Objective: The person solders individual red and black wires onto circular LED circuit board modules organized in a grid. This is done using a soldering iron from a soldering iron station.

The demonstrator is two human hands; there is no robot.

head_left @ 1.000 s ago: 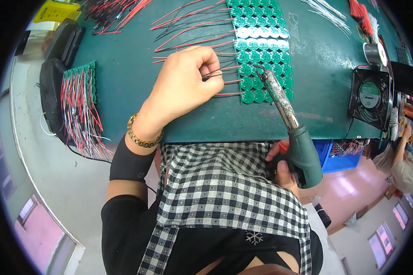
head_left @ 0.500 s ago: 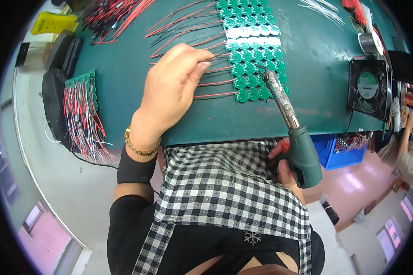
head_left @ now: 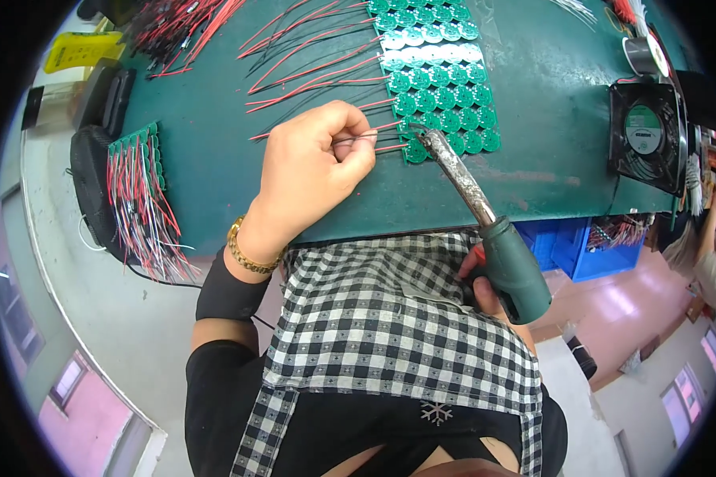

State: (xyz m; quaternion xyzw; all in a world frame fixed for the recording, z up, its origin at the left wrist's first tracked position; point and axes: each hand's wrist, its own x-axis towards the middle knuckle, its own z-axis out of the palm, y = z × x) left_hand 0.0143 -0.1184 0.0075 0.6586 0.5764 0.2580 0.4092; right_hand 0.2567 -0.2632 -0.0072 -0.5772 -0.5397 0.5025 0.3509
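Pinkish floor (head_left: 612, 310) and pale walls surround a green bench (head_left: 215, 119), its near edge curving just ahead of the person's checked apron (head_left: 398, 318). Across the bench, toward its far side, lies the panel (head_left: 437, 75), a long grid of round green boards, with two rows shining white under the light. Red and black wires (head_left: 318, 75) fan out leftward from its left edge.

Over the bench, just left of the panel's near end, is the left hand (head_left: 318, 163), a gold bracelet (head_left: 250, 250) at its wrist. Its fingers are curled and nearly closed, thumb and forefinger pinching a dark wire (head_left: 363, 137). The right hand (head_left: 485, 296), partly hidden, is wrapped around the green handle of the iron (head_left: 517, 266). The iron slants up and left, its tip at the panel's near left corner; whether it touches a board I cannot tell.

To the left, a smaller panel (head_left: 139, 139) trails red and white wires beside a black bag (head_left: 91, 175). Beyond them are a yellow item (head_left: 79, 50) and a heap of red and black leads (head_left: 179, 28). On the right stand a fan (head_left: 648, 131) and a spool (head_left: 646, 56); a blue bin (head_left: 605, 262) sits below the bench edge. Another person's arm (head_left: 708, 230) shows at far right.
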